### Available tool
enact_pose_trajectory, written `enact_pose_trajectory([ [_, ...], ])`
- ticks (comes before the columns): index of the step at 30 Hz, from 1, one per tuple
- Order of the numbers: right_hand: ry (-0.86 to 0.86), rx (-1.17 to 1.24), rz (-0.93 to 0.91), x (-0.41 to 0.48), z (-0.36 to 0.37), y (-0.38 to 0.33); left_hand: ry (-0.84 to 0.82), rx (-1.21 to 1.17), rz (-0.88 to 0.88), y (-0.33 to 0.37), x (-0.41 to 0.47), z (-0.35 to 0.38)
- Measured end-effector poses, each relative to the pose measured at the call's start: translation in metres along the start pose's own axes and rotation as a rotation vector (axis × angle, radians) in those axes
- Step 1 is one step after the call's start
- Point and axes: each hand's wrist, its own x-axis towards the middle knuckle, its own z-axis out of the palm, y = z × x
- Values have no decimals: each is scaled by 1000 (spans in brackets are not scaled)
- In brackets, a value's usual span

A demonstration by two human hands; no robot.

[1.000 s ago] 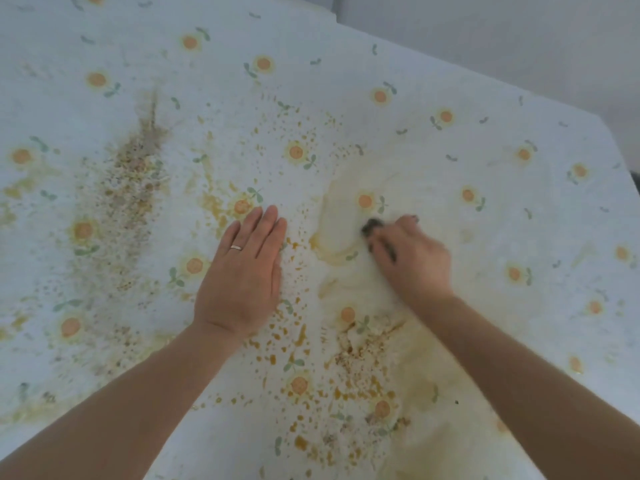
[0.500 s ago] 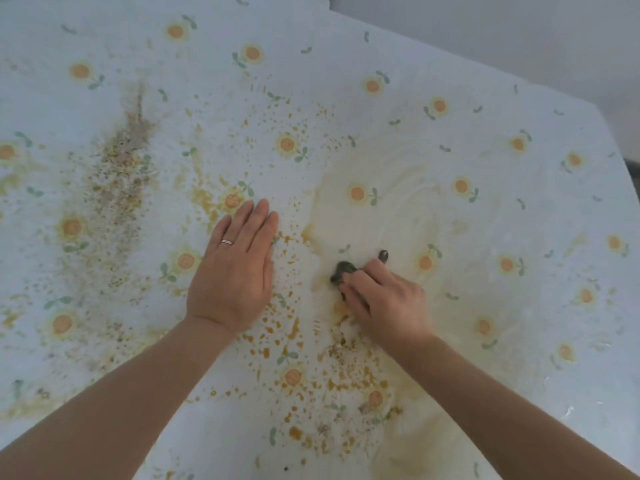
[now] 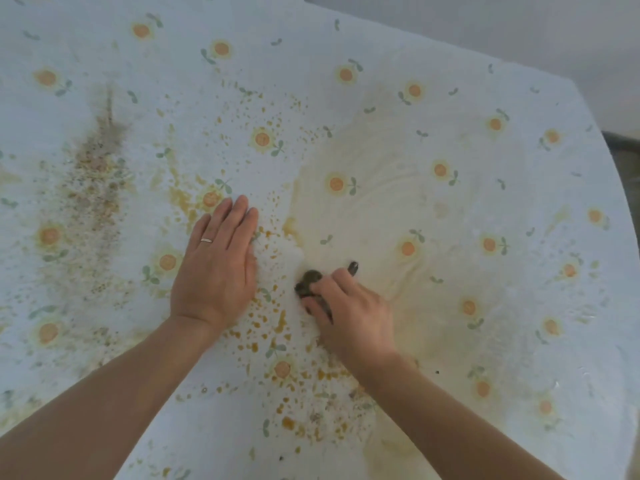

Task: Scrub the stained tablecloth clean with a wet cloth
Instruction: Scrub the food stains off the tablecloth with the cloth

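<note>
A white tablecloth (image 3: 450,98) printed with small orange flowers covers the whole table. Orange-brown splatter (image 3: 263,327) dots its middle, and a brown gritty streak (image 3: 93,181) runs down the left. A smeared yellowish wet patch (image 3: 381,188) spreads right of centre. My left hand (image 3: 216,268) lies flat, fingers together, pressing the cloth down; it wears a ring. My right hand (image 3: 346,313) is curled over a small dark wet cloth (image 3: 310,284), mostly hidden under the fingers, pressed on the tablecloth just right of my left hand.
The table's far edge (image 3: 433,43) and right edge (image 3: 623,220) border a pale wall and a dark strip of floor (image 3: 623,140). Stains reach down to the near edge, between my forearms.
My right hand has dragged the dark cloth from the wet patch down and left, close to my left hand. My left hand has stayed flat in place.
</note>
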Motion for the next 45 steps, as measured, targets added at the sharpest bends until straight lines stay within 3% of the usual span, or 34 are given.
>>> enact_pose_trajectory([
  [3, 9, -44, 9, -9, -16, 33, -7, 1, 3, 0, 0, 0],
  [8, 251, -240, 538, 85, -52, 117, -10, 45, 11, -2, -1, 0],
  [10, 338, -229, 642, 134, -50, 116, -30, 66, 14, -2, -1, 1],
  [12, 286, -231, 530, 163, -34, 86, -36, 86, 16, -2, 0, 2],
  [16, 78, -130, 35, 138, 8, -4, -48, 132, 15, -1, 3, 1],
  [20, 66, -132, -195, 104, 10, 0, -47, 110, 31, -3, 4, 3],
  [22, 138, -186, -129, 125, -8, 30, -30, 87, 36, -2, 4, 0],
  [25, 262, -265, 222, 200, -34, 82, -30, 46, 37, -4, 5, 2],
  [28, 347, -192, 494, 273, -43, 95, -47, 44, 33, -3, 2, 4],
  [30, 343, -152, 487, 295, -33, 72, -49, 28, 30, -3, 0, 3],
  [32, 270, -168, 314, 291, -16, 38, -47, 32, 26, -4, 2, 2],
  [35, 119, -180, 54, 233, 0, 9, -54, 44, 26, -4, 3, 3],
  [37, 101, -171, 7, 189, -6, 19, -71, 41, 18, -4, 3, 3],
  [40, 139, -229, 158, 179, -31, 64, -69, 38, 27, -5, 2, 3],
  [45, 314, -233, 508, 298, -58, 116, -69, 34, 43, -6, 1, 3],
])
